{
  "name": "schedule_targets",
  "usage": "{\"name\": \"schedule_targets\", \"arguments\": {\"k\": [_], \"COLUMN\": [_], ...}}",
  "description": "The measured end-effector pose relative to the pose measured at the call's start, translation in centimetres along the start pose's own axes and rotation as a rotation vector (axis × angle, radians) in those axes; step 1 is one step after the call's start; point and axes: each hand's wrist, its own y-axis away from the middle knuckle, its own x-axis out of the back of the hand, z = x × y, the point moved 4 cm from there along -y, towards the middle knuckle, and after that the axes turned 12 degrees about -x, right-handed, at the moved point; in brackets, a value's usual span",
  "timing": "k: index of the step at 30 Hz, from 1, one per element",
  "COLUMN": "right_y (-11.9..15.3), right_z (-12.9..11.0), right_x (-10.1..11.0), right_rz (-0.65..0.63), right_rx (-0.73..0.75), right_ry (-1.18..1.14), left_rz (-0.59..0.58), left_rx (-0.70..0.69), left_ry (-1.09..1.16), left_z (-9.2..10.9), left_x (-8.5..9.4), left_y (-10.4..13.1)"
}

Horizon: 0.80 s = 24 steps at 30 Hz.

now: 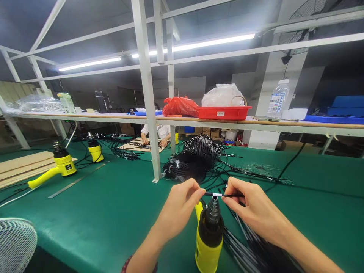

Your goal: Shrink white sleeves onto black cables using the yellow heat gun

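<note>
A thin black cable with a white sleeve point(217, 194) is stretched level between my two hands. My left hand point(182, 204) pinches its left end, and my right hand point(248, 204) pinches it on the other side of the sleeve. Just under the sleeve is the metal nozzle of an upright yellow and black heat gun point(209, 237); a gap between them is hard to tell. Loose dark cables point(241, 246) lie beside the heat gun and below my right hand.
Behind my hands, a large cable bundle point(193, 159) lies by a white post point(148, 94) on the green table point(113, 212). Two more yellow heat guns point(64, 165) are at left, near boards point(25, 167). A fan point(17, 246) stands front left. Across the table, a person's hands point(163, 142) touch cables.
</note>
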Motion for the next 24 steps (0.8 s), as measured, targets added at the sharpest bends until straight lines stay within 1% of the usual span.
{"name": "schedule_targets", "arguments": {"k": [3,8,18,24], "right_y": [-0.06,0.02,-0.09,-0.18], "right_z": [0.03,0.22,0.51,0.39], "right_x": [0.24,0.77,0.58,0.76], "right_rz": [-0.012,-0.051,-0.076,-0.062], "right_rx": [0.009,-0.011,-0.008,-0.004], "right_ry": [-0.005,-0.100,-0.041,-0.021], "left_rz": [0.012,0.029,0.033,0.026], "left_rx": [-0.003,-0.007,-0.006,-0.005], "left_ry": [-0.021,-0.022,-0.027,-0.006], "left_z": [0.15,0.25,-0.08,0.05], "left_x": [0.14,0.35,0.43,0.34], "left_y": [-0.11,-0.33,-0.09,0.10]}}
